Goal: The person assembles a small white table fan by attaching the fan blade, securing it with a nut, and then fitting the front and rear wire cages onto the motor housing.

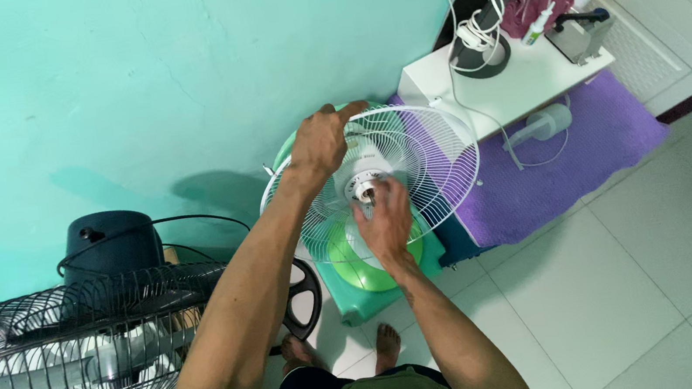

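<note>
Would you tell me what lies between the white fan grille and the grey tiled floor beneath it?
In the head view, a green plastic stool stands under the white fan grille, between it and the tiled floor; the fan's green base rests on it.

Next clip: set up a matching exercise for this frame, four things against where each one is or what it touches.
Things
1. left hand
2. right hand
3. round white wire fan guard
4. black wire-caged floor fan

Places
A. at the white fan's centre hub
B. lower left, beside the person's left arm
C. gripping the white guard's upper rim
D. above a green plastic stool

Pairs: 1-C, 2-A, 3-D, 4-B
</note>
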